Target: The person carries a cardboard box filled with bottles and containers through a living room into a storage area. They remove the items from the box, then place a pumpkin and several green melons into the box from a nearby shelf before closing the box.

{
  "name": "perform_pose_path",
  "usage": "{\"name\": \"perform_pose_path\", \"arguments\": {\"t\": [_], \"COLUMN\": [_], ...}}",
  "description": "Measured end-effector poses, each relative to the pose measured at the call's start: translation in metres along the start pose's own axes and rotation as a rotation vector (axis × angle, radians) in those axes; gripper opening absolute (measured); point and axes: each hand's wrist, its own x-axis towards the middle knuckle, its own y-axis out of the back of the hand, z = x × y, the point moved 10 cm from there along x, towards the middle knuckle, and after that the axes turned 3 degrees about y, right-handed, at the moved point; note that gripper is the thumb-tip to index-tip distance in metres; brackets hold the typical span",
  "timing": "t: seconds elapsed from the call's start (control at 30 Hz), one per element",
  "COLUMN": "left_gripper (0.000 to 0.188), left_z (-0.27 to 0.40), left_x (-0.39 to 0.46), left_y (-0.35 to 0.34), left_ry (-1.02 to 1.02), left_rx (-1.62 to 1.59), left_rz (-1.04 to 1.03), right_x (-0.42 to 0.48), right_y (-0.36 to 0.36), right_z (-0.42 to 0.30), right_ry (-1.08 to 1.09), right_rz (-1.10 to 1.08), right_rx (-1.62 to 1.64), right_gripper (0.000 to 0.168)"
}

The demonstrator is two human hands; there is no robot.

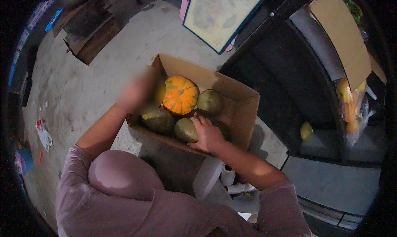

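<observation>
An open cardboard box [235,82] stands before me, holding an orange pumpkin [180,94] with green streaks and several round green fruits. My right hand [209,133] reaches in from the right, thumb and fingers spread around the side of a green fruit [185,130] by the near wall. Another green fruit [158,120] lies to its left, and one [210,102] sits beside the pumpkin. At the box's left side is my left hand [133,93]. It is blurred, with a dark and yellowish shape next to it, so its grip is unclear.
A framed picture [223,17] leans beyond the box. To the right, a black shelf [263,72] carries a cardboard piece [341,32], bagged fruit [352,110] and a yellow-green fruit [306,131]. A plastic bag [44,136] lies on the concrete floor [93,82] at left.
</observation>
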Motion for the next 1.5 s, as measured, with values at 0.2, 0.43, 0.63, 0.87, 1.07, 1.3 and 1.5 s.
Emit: {"name": "perform_pose_path", "arguments": {"t": [0.2,0.43,0.63,0.87,1.07,1.3,1.5], "left_gripper": [0.034,0.033,0.035,0.04,0.041,0.045,0.046], "left_z": [-0.015,-0.088,-0.11,-0.061,-0.025,0.015,-0.006], "left_x": [0.003,0.01,0.013,0.008,0.013,-0.009,0.001], "left_y": [-0.007,-0.009,-0.001,0.013,0.015,0.015,0.008], "left_ry": [0.09,0.164,0.208,0.306,0.439,0.51,0.626], "left_rx": [-0.021,-0.149,-0.521,-0.017,0.295,0.172,0.408], "left_rz": [-0.042,-0.006,-0.013,0.013,0.02,0.005,-0.112], "right_x": [-0.006,-0.087,-0.317,-0.361,-0.346,-0.32,-0.325], "right_y": [-0.003,0.112,0.128,0.055,0.096,0.087,0.077], "right_z": [-0.001,0.082,0.399,0.552,0.591,0.617,0.613], "right_ry": [0.107,0.142,-0.801,-0.599,0.093,-0.101,-0.308], "right_rz": [0.028,0.641,1.525,1.384,1.201,1.21,1.253], "right_rx": [0.015,0.276,0.664,1.857,1.751,1.806,1.803], "right_gripper": [0.092,0.049,0.054,0.05,0.052,0.052,0.053]}}
